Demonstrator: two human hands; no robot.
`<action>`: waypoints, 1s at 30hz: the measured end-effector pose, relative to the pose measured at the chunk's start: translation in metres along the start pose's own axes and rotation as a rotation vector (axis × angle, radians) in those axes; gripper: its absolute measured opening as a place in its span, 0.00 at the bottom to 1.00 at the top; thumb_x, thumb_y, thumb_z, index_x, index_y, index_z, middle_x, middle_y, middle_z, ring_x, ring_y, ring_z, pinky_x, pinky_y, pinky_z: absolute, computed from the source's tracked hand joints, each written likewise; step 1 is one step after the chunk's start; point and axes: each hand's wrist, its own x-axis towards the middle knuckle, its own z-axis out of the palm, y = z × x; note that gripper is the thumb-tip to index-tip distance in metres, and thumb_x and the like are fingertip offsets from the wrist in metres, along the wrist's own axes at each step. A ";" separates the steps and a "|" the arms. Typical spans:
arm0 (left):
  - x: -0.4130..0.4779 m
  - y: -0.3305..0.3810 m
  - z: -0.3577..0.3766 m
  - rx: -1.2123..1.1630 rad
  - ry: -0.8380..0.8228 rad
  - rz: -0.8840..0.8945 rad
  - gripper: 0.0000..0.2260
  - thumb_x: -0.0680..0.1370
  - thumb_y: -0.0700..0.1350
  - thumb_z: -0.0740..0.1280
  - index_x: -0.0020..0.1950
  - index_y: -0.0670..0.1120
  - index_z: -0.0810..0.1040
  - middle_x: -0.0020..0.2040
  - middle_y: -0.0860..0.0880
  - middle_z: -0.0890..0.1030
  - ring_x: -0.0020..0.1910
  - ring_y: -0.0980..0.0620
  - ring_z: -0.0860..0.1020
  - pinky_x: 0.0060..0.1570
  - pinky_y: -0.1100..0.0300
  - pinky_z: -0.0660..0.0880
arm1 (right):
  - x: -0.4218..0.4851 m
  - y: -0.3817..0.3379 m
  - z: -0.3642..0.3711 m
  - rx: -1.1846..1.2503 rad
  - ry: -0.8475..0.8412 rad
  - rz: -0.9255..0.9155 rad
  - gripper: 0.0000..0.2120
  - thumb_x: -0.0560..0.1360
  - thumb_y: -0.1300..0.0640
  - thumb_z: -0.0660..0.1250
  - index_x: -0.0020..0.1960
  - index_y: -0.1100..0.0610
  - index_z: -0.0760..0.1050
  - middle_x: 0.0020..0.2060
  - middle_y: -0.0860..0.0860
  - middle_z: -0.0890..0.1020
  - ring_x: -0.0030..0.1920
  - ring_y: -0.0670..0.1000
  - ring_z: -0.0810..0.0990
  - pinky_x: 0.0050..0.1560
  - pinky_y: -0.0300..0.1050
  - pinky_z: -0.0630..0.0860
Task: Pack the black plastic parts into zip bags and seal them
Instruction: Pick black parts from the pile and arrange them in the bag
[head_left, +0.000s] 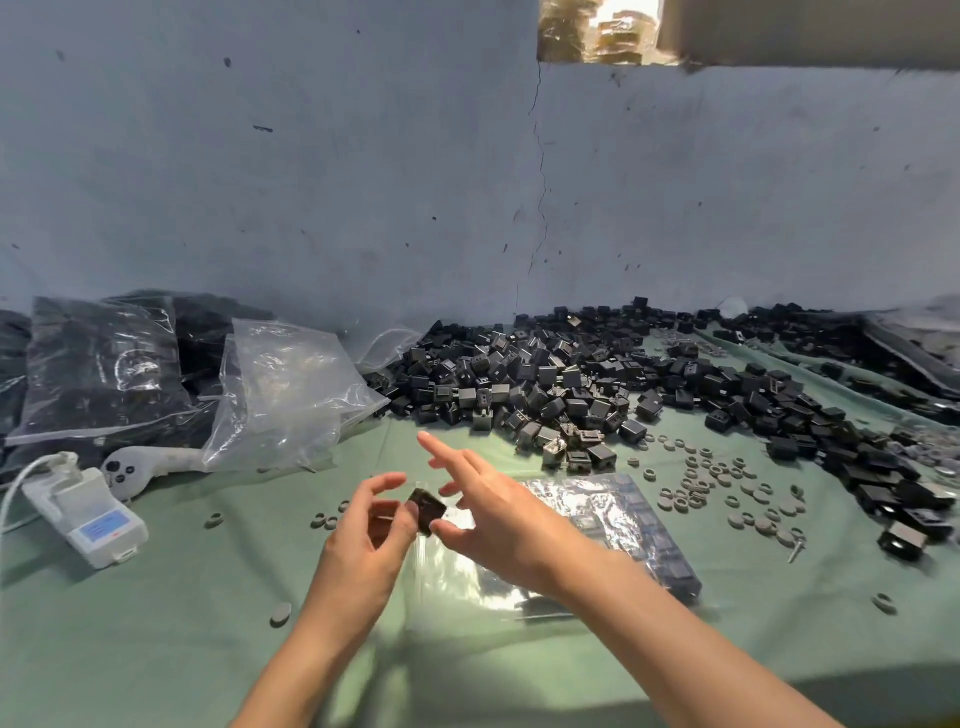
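**One black part between my hands**

My right hand (498, 519) pinches a black part (427, 512) between thumb and a curled finger, forefinger straight. My left hand (363, 540) lays its thumb on it; whether it grips, I cannot tell. Beneath lies a zip bag (613, 525), mid-worktop (156, 623).

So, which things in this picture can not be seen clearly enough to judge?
Head view, zip bag mouth: open or sealed is hidden by the right hand and forearm.
Head view, black part: the left hand grips it; whether the right fingers grip too is unclear.
Head view, white device label: too small to read.
Head view, cardboard box: cut off by the top edge.
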 end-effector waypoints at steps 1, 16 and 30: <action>0.000 -0.005 -0.004 0.012 0.010 -0.034 0.09 0.80 0.47 0.67 0.58 0.58 0.77 0.44 0.54 0.84 0.41 0.55 0.82 0.49 0.55 0.77 | -0.003 0.002 0.000 0.014 0.017 0.011 0.39 0.80 0.50 0.64 0.80 0.41 0.42 0.73 0.47 0.67 0.65 0.44 0.73 0.68 0.44 0.72; -0.022 -0.029 0.003 0.330 -0.078 -0.256 0.13 0.80 0.54 0.66 0.39 0.52 0.82 0.30 0.54 0.82 0.24 0.56 0.78 0.31 0.58 0.72 | -0.084 0.063 0.047 -0.305 0.561 0.513 0.25 0.82 0.47 0.48 0.77 0.53 0.64 0.54 0.46 0.80 0.51 0.46 0.78 0.63 0.48 0.70; -0.034 -0.030 0.014 0.449 -0.197 -0.140 0.21 0.80 0.59 0.61 0.72 0.64 0.63 0.50 0.55 0.83 0.60 0.49 0.77 0.63 0.44 0.72 | -0.084 0.069 0.045 -0.305 0.472 0.583 0.20 0.84 0.49 0.49 0.74 0.51 0.66 0.59 0.45 0.78 0.59 0.47 0.76 0.67 0.46 0.65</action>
